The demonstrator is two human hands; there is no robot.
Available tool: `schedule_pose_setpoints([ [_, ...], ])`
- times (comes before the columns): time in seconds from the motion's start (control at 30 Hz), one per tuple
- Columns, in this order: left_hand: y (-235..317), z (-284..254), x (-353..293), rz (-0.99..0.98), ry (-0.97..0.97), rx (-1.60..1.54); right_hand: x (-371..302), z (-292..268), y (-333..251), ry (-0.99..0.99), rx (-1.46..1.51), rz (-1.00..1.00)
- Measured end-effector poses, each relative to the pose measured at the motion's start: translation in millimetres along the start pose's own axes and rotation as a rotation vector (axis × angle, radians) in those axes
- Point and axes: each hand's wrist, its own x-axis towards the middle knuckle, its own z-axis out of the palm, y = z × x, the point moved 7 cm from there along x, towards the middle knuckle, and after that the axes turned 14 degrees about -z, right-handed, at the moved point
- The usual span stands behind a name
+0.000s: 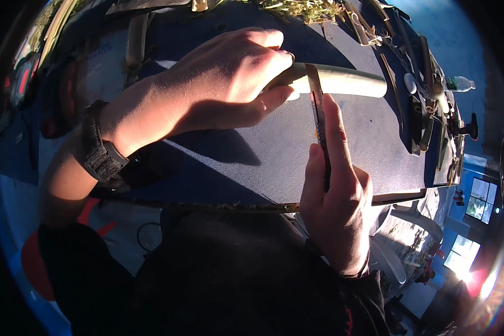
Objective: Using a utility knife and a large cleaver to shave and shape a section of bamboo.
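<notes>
My left hand (229, 75) comes in from the left over a dark blue table and is closed on a pale, smooth rod (353, 83) with a rounded far end. Its thumb and fingers wrap the rod's left end and hide that part. My right hand (339, 207) grips a slim utility knife (320, 126), the index finger stretched along its upper part. The knife points away from me, and its tip lies across the rod just right of my left fingers. Whether the edge cuts into the surface, I cannot tell.
The blue tabletop (235, 173) is split by sunlight and shadow. Green shavings (302, 8) are heaped at the far edge. Thin strips (395, 89), a small white oval object (410, 83), several tools and a clear plastic bottle (459, 84) lie to the right.
</notes>
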Motion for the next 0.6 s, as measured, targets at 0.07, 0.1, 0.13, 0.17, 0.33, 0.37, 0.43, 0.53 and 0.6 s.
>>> schedule_pose_setpoints([
  [0.07,5,0,-1,0.05,0.026,0.009,-1,0,3,-0.039,0.008,0.049],
  [0.1,7,-2,-1,0.079,0.054,0.008,0,1,7,-0.058,0.019,0.076],
  [0.13,10,-2,-2,0.111,0.077,0.006,0,2,10,-0.075,0.03,0.106],
  [0.17,6,-3,0,0.06,0.073,-0.019,1,1,9,-0.056,0.035,0.082],
  [0.33,3,3,0,-0.03,0.049,0.023,-4,-1,-1,0.035,-0.026,-0.069],
  [0.37,3,3,0,-0.035,0.048,0.015,-8,2,2,-0.027,-0.005,-0.012],
  [0.43,6,1,0,-0.002,0.07,0.01,-12,0,1,0.0,-0.016,-0.027],
  [0.53,7,-2,0,0.006,0.096,-0.007,-17,-1,1,0.015,-0.006,-0.029],
  [0.6,4,-1,0,-0.024,0.046,-0.003,-20,-1,2,0.007,0.009,-0.002],
])
